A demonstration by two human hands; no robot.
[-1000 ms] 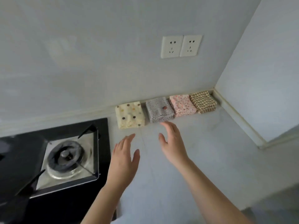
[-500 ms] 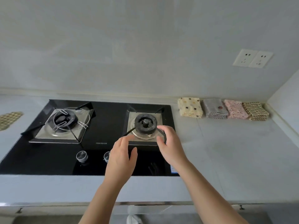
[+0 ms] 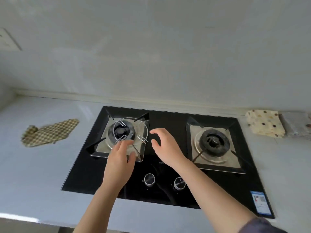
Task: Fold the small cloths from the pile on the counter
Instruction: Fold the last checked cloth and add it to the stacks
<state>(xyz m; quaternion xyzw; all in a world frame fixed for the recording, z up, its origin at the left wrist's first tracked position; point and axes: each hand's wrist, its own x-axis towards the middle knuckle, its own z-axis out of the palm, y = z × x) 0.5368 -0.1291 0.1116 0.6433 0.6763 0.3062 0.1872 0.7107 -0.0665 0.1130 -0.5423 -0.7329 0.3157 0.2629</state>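
Grey counter [image 3: 42, 174], pale wall [image 3: 151, 47]. We count one black hob [image 3: 168, 118], two burners [image 3: 121, 132]; one checked cloth [image 3: 50, 132] unfolded near the left edge; one dotted cloth [image 3: 264, 125] folded, back-right edge. Left hand [image 3: 119, 163], right hand [image 3: 165, 147]: fingers loose, empty.

Cut off by the right edge: grey folded cloth [image 3: 297, 126]. Cut off at the left edge: wall plate [image 3: 6, 40]. Smeared with blur: checked cloth [image 3: 48, 133]. Too small to read: print on the sticker [image 3: 260, 205] on the hob [image 3: 168, 118]. Partly hidden behind the right hand [image 3: 165, 146]: lettering [image 3: 161, 163].
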